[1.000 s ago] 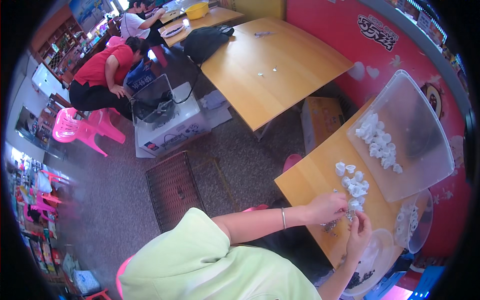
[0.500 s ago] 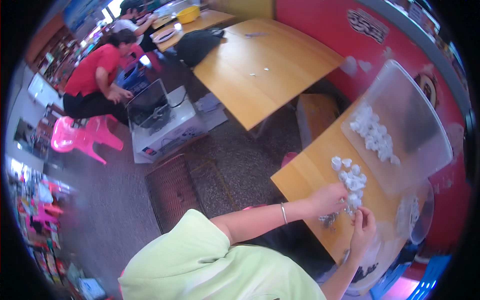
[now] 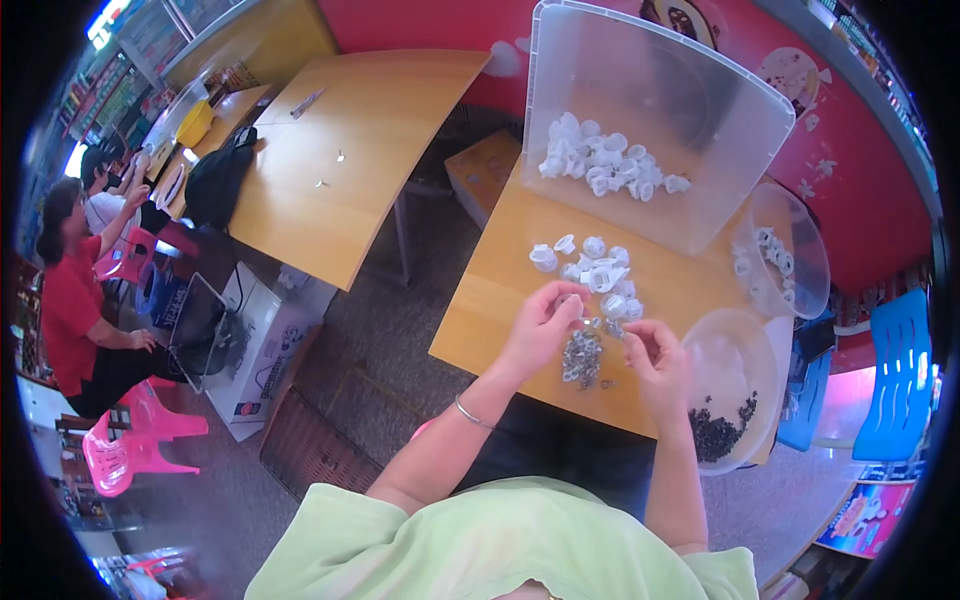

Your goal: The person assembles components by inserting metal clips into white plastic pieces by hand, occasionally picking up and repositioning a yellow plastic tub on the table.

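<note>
Pinching small white plastic cap [image 3: 583, 312]; left hand [image 3: 545, 325]; right hand [image 3: 652, 352].

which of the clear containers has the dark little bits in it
The round bowl nearest the right hand; the tilted tub and farther bowl hold only white caps.

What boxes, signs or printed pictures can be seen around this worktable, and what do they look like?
White cardboard box: on the floor left of the worktable, rectangular, small printed marks.
Orange carton: under the table's far end, boxy.
Wall pictures: red wall behind the clear bin, pale cartoon shapes.
Poster: lower right, colourful.
</note>
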A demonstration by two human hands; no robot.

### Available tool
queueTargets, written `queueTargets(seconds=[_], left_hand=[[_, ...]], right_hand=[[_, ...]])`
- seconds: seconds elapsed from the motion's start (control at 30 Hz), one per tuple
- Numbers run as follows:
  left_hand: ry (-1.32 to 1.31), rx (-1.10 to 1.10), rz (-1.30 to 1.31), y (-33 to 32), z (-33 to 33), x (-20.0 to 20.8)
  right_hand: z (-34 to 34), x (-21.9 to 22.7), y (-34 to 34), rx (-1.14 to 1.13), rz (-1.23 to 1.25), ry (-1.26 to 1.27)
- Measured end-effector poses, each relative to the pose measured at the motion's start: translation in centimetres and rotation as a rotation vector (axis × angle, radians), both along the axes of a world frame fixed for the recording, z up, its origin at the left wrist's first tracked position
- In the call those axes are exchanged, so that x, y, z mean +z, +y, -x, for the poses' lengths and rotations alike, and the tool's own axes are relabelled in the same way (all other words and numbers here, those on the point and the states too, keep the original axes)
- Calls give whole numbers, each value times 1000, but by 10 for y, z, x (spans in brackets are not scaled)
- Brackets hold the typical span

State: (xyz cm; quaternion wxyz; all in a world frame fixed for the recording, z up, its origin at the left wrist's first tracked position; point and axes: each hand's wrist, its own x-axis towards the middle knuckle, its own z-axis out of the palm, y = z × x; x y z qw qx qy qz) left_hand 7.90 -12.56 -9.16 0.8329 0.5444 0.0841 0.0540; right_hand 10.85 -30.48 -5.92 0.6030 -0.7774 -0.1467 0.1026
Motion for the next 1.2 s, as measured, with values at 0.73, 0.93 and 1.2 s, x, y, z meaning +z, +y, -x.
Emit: queueTargets(seconds=[0.73,0.93,1.2], left_hand=[[-90,-1,90,5,14,-12],[-102,25,110,5,10,-14],[-86,-6,176,9,7,-17]], right_hand=[[25,-63,11,-249,-20,-183],[24,-58,19,-249,-38,-153],[20,-66,12,-219,2,-197]])
